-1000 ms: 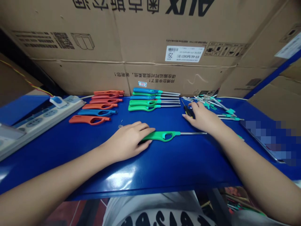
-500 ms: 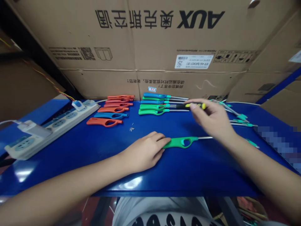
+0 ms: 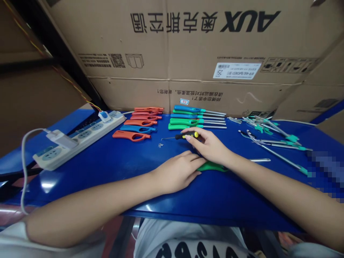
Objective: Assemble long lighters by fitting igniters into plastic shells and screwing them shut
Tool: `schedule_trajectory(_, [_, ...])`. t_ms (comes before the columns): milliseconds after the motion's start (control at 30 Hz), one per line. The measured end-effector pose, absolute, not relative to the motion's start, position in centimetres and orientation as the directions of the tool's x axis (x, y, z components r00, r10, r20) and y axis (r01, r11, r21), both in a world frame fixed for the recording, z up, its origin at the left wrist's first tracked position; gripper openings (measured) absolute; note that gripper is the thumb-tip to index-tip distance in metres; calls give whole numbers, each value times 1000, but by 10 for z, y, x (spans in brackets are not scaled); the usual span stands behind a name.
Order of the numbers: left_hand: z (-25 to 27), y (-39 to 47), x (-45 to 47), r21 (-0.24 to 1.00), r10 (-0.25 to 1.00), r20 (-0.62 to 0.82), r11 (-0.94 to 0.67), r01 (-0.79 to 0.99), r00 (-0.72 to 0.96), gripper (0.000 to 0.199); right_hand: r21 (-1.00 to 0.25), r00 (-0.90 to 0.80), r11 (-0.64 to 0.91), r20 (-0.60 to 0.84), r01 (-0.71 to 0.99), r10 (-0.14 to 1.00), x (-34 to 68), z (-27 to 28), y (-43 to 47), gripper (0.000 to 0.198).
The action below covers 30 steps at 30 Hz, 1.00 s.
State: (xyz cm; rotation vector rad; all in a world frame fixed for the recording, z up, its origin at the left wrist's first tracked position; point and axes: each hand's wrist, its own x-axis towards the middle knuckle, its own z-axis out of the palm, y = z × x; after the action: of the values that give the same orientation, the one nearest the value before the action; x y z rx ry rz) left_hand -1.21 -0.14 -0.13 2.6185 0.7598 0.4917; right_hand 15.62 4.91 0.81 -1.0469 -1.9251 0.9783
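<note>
- the lighter (image 3: 211, 166) lay right of and nearer than the screws (image 3: 160, 145); its rear end was gripped by the curled fingers of the left hand (image 3: 178, 172), presumably so it was kept from sliding.
- the screwdriver (image 3: 186, 136) was pinched by its handle in the fingers of the right hand (image 3: 212, 145), likely for fine aim; its tip was held just beyond the screws, contact with a loose one being impossible to tell.
- beyond the screws, handles (image 3: 131, 123) were lined up leftward and rodded lighters (image 3: 179, 126) rightward, seemingly for sorting.
- rods (image 3: 292, 138) were heaped well right of the screws.
</note>
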Motion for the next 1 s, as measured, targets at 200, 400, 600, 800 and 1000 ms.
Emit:
schedule_trajectory(200, [-13, 5, -12, 501, 567, 273, -773, 388, 777, 42, -954, -294, 260, 209, 149, 933, 164, 18, 43, 36])
schedule_trajectory(400, [-14, 10, -10, 564, 486, 317, -787, 251, 814, 38, -921, 100, 355, 342, -161, 934, 199, 39, 43, 29])
schedule_trajectory(600, [-8, 2, -5, 704, 611, 360, -673, 225, 705, 48, -934, 193, 319, 287, -162, 938, 221, 41, 44, 32])
schedule_trajectory(800, [-2, -2, 0, 965, 880, 214, -259, 49, 424, 36, -926, 200, 281, 234, -254, 951, 209, 34, 39, 36])
schedule_trajectory(1000, [-1, 1, -2, 968, 921, 190, -234, 94, 340, 19, -934, 133, 298, 275, -199, 952, 209, 31, 38, 39])
